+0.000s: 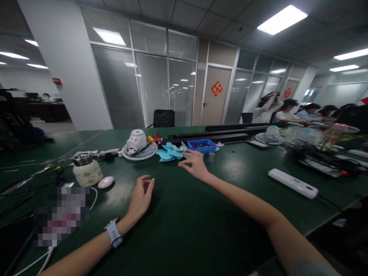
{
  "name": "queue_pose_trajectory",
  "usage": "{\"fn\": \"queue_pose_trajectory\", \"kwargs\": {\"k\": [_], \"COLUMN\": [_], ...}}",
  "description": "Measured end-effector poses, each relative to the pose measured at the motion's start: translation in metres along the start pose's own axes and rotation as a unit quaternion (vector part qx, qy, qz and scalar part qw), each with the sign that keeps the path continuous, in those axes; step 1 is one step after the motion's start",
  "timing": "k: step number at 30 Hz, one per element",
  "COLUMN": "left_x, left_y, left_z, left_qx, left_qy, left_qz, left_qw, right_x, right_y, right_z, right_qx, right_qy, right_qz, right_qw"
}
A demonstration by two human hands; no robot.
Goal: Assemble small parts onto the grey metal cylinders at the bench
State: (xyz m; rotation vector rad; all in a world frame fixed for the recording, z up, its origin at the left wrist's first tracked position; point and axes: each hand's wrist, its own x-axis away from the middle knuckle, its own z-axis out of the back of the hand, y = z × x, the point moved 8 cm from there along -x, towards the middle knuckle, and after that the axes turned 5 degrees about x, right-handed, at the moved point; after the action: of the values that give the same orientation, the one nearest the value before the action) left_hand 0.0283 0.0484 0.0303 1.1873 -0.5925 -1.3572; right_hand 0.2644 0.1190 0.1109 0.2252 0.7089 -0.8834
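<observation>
Left wrist (123, 226) wears a pale blue watchband (114, 233), right arm (244, 197) a greyish sleeve (310, 267).

A green table (178, 214) carries fan blades (166, 155), a blue tray (207, 150) and a jar (87, 173).

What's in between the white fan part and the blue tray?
Light-blue fan blades lie between the white fan part and the blue tray, as the head view shows.

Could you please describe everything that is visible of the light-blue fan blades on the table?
The light-blue fan blades are broad, rounded and smooth, apparently plastic. Several overlap, lying low on the green table; whether they form one piece is unclear. They lie between the white fan grille and the blue tray. The right hand is near their right side; contact cannot be told.
</observation>
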Motion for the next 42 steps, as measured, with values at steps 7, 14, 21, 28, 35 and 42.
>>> {"fn": "queue_pose_trajectory", "kwargs": {"k": [7, 14, 21, 28, 35, 42], "left_x": [-0.002, -0.001, 0.001, 0.0, -0.004, -0.006], "left_y": [-0.003, 0.0, 0.006, 0.004, -0.003, -0.002], "left_z": [-0.001, 0.0, 0.0, 0.0, 0.001, 0.002], "left_qx": [-0.019, -0.026, -0.029, -0.037, -0.044, -0.055], "left_qy": [-0.005, 0.0, -0.007, -0.008, -0.015, -0.01], "left_qz": [-0.002, 0.003, 0.007, 0.007, 0.022, 0.017], "left_qw": [1.0, 1.0, 1.0, 0.999, 0.999, 0.998], "right_x": [0.015, 0.029, 0.025, 0.029, 0.017, 0.005], "right_y": [0.183, 0.201, 0.201, 0.191, 0.135, 0.129], "right_z": [0.04, 0.021, 0.019, 0.018, -0.003, -0.028], "right_qx": [0.187, 0.187, 0.205, 0.214, 0.209, 0.189], "right_qy": [0.048, 0.011, -0.013, -0.023, -0.03, -0.082], "right_qz": [-0.278, -0.283, -0.301, -0.294, -0.13, -0.143], "right_qw": [0.941, 0.941, 0.931, 0.931, 0.969, 0.968]}}
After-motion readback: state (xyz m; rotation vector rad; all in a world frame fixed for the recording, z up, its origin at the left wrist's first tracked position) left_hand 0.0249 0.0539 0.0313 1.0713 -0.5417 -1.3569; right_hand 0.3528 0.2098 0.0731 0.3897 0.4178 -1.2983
